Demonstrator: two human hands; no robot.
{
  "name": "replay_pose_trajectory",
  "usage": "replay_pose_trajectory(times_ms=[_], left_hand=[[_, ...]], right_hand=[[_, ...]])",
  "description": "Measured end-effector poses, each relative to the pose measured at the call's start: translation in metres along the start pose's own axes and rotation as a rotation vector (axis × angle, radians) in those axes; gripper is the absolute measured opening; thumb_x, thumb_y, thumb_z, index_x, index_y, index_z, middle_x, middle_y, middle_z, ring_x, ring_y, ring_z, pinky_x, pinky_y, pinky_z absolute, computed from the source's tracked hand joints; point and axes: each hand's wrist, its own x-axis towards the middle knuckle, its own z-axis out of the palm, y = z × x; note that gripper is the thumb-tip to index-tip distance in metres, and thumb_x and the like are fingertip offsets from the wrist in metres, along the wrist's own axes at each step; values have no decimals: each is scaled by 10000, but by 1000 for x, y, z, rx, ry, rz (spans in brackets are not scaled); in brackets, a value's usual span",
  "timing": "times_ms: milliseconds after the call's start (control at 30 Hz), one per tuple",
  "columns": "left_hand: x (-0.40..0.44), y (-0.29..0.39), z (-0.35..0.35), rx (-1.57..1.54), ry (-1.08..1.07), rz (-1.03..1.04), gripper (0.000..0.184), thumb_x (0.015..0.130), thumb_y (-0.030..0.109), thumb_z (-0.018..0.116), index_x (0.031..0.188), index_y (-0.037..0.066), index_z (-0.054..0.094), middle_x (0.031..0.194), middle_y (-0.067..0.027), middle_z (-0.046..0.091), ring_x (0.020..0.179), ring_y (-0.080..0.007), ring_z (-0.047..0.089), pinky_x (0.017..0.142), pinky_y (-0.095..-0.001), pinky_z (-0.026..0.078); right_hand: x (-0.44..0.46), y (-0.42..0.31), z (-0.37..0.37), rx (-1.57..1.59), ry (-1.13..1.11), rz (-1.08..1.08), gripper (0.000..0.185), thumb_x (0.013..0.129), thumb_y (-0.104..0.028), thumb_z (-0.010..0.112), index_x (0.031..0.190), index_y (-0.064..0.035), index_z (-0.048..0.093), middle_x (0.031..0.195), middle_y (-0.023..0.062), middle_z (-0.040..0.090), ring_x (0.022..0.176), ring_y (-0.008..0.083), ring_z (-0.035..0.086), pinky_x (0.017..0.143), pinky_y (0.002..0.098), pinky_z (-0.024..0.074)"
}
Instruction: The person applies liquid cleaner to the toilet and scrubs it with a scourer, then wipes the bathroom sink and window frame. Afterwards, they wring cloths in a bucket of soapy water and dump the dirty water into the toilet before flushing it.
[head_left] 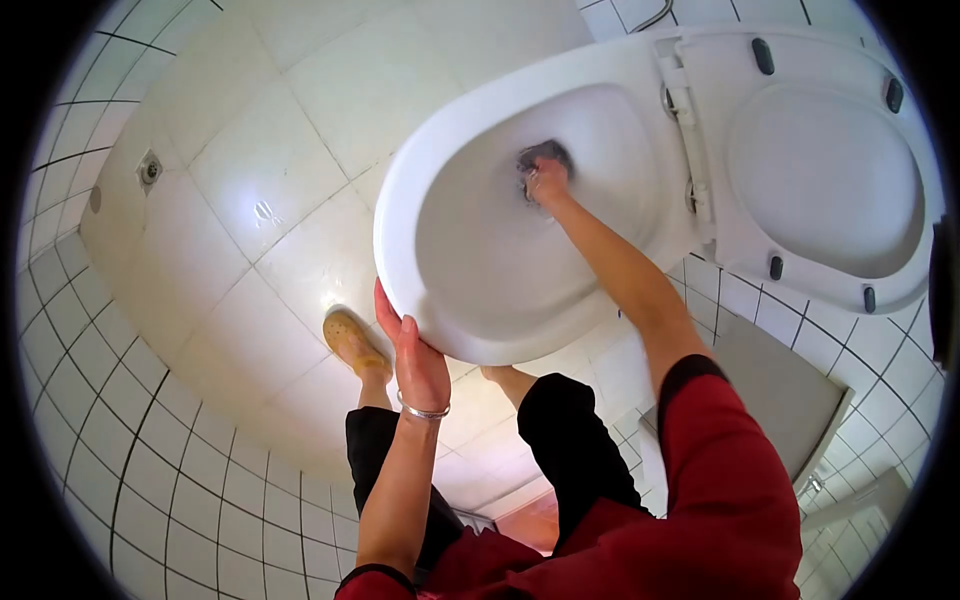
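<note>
A white toilet bowl [470,340] takes up the middle of the view, its inner wall wet and pale. My right hand [547,183] reaches down inside it to the drain, fingers closed. A dark grey patch [560,154] shows around the fingertips; whether it is a scrubber or the drain water I cannot tell. On the near outer edge of the bowl, my left hand [420,370] holds the rim, thumb near the top and fingers along the outside. A silver bracelet [424,409] circles the left wrist.
The raised seat and lid [820,170] lean back at the right. A floor drain [149,170] lies in the pale tiles at the left. My yellow clog [350,342] stands beside the bowl. A grey bin-like box [780,390] stands at the lower right.
</note>
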Motion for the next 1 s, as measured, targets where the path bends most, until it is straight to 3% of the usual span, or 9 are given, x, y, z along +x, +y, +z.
replay_pose_trajectory(times_ms=[133,200,333,433,500,600,767,933,1000], left_hand=[[6,0,-5,93,11,-8,662,824,350,433,1339,129,80,1356,-47,173,1243,-214,179,1006,-383,165],[9,-5,-10,76,41,-32,692,809,357,457,1339,128,75,1358,-48,165,1244,-218,173,1007,-382,161],[10,-11,-13,116,48,-46,732,792,359,484,1340,127,58,1361,-51,155,1247,-220,161,1011,-382,148],[9,-13,-17,106,28,-36,752,782,353,500,1340,127,49,1369,-50,140,1254,-214,146,1014,-387,136],[9,-5,-9,67,18,-56,730,791,321,487,1340,125,47,1370,-47,136,1255,-210,147,1015,-386,127],[8,-5,-15,75,5,-55,708,797,292,478,1340,125,55,1367,-45,144,1252,-209,154,1015,-386,127],[4,3,-9,78,51,-34,682,802,258,471,1338,123,71,1354,-54,179,1243,-213,177,1007,-380,162],[-6,15,1,30,59,-66,681,805,278,466,1335,116,71,1358,-51,162,1244,-211,176,1008,-382,165],[-5,13,-3,74,81,-56,676,807,276,462,1334,110,72,1360,-53,161,1245,-209,174,1007,-384,165]], right_hand=[[-32,-23,-3,200,-232,-155,89,671,-112,547,700,-29,556,834,169,597,804,305,576,693,376,460],[-8,-28,21,-17,-12,204,174,656,-112,578,807,-27,565,961,181,562,869,312,555,754,356,447],[27,15,75,-177,-128,371,168,732,-147,527,838,-22,562,917,125,586,880,261,551,760,379,432],[48,30,95,-423,234,666,224,749,-184,505,920,-43,542,958,116,573,846,254,566,764,347,452],[46,-3,37,1487,445,1068,190,793,-193,443,870,-72,568,922,78,575,812,219,563,772,377,446],[40,15,43,1803,352,1184,194,804,-191,447,915,-86,566,920,75,562,830,208,537,805,369,418],[-83,-121,5,499,273,119,252,777,-119,494,999,-6,455,962,205,478,921,367,460,804,395,378],[-141,-94,-62,186,-481,-227,239,685,-51,534,918,-46,479,908,147,482,853,326,492,720,415,415],[-113,-48,-48,-134,-447,-206,212,687,-56,512,898,-51,492,893,145,481,847,320,497,714,403,433]])
